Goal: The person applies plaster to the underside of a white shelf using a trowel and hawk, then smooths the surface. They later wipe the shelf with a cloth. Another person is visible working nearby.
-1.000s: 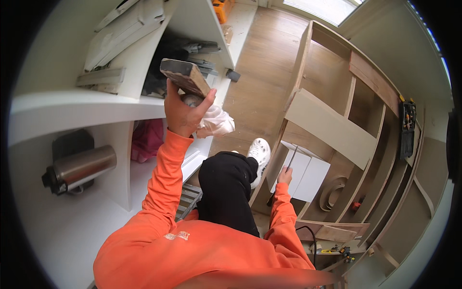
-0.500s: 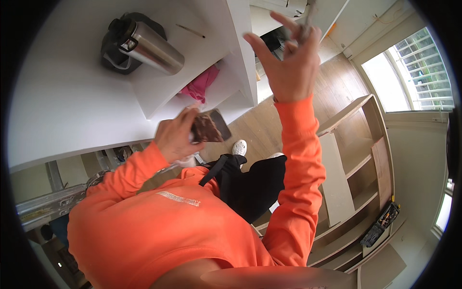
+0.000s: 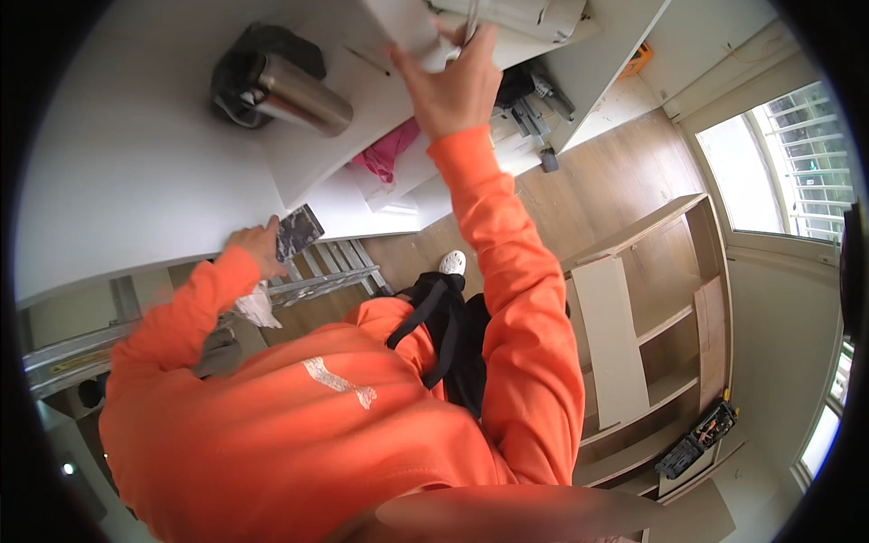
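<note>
My left hand (image 3: 259, 246) is closed on the edge of a flat, dark, marbled rectangular block (image 3: 298, 233), just below the front edge of the white shelf unit (image 3: 136, 217). A crumpled pale cloth (image 3: 259, 306) hangs under that hand; I cannot tell whether the hand holds it. Up at the unit's upright white panel (image 3: 403, 25), my right hand (image 3: 457, 90) has its thumb spread and its fingers bent round a slim, light-coloured tool (image 3: 472, 20), which is blurred. Whether this hand touches the panel is unclear.
A steel flask (image 3: 303, 95) lies by a dark bag (image 3: 237, 104), near a thin stick (image 3: 367, 61). Pink cloth (image 3: 389, 152) sits in a compartment. A metal ladder (image 3: 321, 282) is beneath the shelf. To the right lie a wooden shelf frame (image 3: 665, 330) and an open toolbox (image 3: 697, 439).
My right hand has swung left to the white panel. My left hand, with the dark block, has moved left and slightly down toward the shelf's edge. The view has shifted a little.
</note>
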The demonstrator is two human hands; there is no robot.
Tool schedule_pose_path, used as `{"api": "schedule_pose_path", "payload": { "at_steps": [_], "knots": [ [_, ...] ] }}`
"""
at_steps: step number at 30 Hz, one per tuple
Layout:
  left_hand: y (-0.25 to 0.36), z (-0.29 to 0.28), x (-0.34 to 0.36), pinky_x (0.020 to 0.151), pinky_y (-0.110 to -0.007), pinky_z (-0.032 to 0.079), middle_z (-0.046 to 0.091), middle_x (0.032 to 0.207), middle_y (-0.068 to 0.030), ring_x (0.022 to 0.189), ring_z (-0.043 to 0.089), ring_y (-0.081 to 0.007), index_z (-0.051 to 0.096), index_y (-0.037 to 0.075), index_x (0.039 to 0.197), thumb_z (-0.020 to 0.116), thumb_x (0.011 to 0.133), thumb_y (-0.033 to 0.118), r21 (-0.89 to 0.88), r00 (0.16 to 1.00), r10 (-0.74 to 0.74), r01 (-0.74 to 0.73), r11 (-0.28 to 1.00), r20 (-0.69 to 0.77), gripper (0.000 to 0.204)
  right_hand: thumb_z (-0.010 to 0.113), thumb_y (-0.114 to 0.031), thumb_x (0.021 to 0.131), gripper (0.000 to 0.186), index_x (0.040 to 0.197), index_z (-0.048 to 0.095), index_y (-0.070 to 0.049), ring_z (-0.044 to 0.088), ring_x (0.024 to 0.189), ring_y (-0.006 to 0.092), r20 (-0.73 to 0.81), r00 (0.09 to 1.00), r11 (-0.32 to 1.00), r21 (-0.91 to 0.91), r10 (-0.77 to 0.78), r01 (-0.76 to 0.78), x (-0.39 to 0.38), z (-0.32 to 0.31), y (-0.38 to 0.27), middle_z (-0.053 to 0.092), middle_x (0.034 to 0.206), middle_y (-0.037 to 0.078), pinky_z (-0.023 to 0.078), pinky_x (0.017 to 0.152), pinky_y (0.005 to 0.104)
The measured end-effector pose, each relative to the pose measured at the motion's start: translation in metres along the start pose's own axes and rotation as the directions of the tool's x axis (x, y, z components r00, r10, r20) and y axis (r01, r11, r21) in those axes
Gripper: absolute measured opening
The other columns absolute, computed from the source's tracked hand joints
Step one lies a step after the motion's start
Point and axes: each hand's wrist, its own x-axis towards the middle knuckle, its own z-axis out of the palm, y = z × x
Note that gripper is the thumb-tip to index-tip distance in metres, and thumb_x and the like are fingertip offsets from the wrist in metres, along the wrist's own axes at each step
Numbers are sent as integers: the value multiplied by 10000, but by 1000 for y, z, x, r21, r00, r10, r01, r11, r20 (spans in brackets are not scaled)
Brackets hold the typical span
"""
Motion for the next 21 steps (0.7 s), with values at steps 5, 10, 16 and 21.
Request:
{"api": "schedule_pose_path", "payload": {
  "at_steps": [5, 10, 16, 21],
  "knots": [
    [-3, -10, 0, 830, -422, 498, 633, 1044, -178, 957, 617, -368, 305, 36, 1358, 759, 605, 389, -213, 988, -148, 155, 965, 46, 947, 775, -240, 705, 527, 1005, 382, -57, 637, 790, 375, 170, 947, 954, -178, 272, -242, 9, -16, -31, 679, 1001, 106, 496, 654, 445],
    [1, 3, -3, 842, -439, 495, 600, 1112, -168, 1015, 598, -355, 316, 74, 1329, 769, 622, 390, -189, 987, -140, 124, 974, -73, 898, 808, -287, 682, 537, 988, 435, -50, 637, 663, 343, 174, 889, 894, -240, 423, -379, 10, -8, -39, 636, 806, 118, 471, 572, 428],
    [-1, -27, -79, 843, -467, 478, 594, 1119, -197, 1029, 580, -388, 284, 101, 1355, 777, 635, 366, -305, 984, -177, 179, 935, 37, 912, 768, -343, 727, 515, 988, 430, -55, 639, 632, 331, 202, 864, 865, -319, 460, -387, 6, -6, -34, 646, 783, 134, 473, 564, 443],
    [6, -64, -104, 841, -475, 474, 593, 1133, -199, 1005, 585, -399, 282, 116, 1362, 752, 651, 292, -197, 996, -90, 86, 977, -9, 871, 742, -372, 749, 523, 981, 401, -52, 625, 655, 376, 188, 878, 873, -317, 440, -370, 8, -9, -34, 651, 760, 159, 470, 558, 449]
  ]
}}
